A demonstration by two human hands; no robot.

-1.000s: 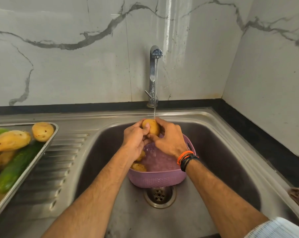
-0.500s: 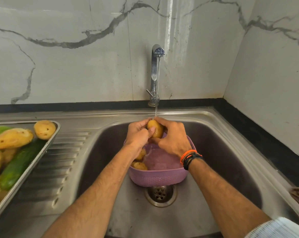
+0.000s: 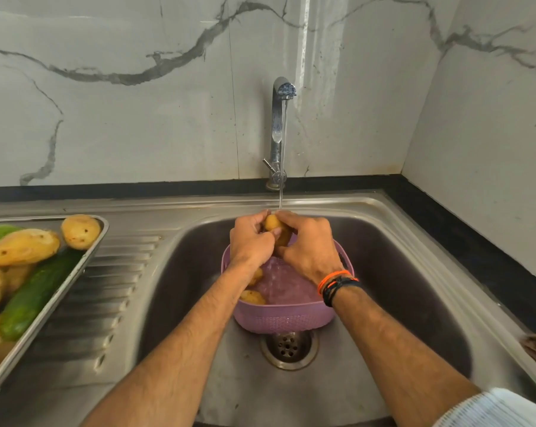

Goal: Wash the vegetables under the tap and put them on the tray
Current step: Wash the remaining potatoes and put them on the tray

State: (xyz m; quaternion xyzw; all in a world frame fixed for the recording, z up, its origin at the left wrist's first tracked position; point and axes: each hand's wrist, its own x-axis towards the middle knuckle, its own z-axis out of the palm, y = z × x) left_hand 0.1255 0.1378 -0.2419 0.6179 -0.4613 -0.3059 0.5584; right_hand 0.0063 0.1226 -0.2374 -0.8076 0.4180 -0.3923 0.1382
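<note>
Head view: I see my left hand (image 3: 250,238) and right hand (image 3: 306,245) both gripping the potato (image 3: 273,224), now rolled deeper between my fingers under the tap (image 3: 279,118) stream, above the purple basket (image 3: 285,318); still scrubbing, tray (image 3: 102,238) waits.

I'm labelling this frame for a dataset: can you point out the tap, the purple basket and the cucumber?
tap (image 3: 277,124): head view, on its upright steel pipe.
purple basket (image 3: 283,318): head view, on its near outer wall.
cucumber (image 3: 35,295): head view, on the middle of its green skin.
</note>
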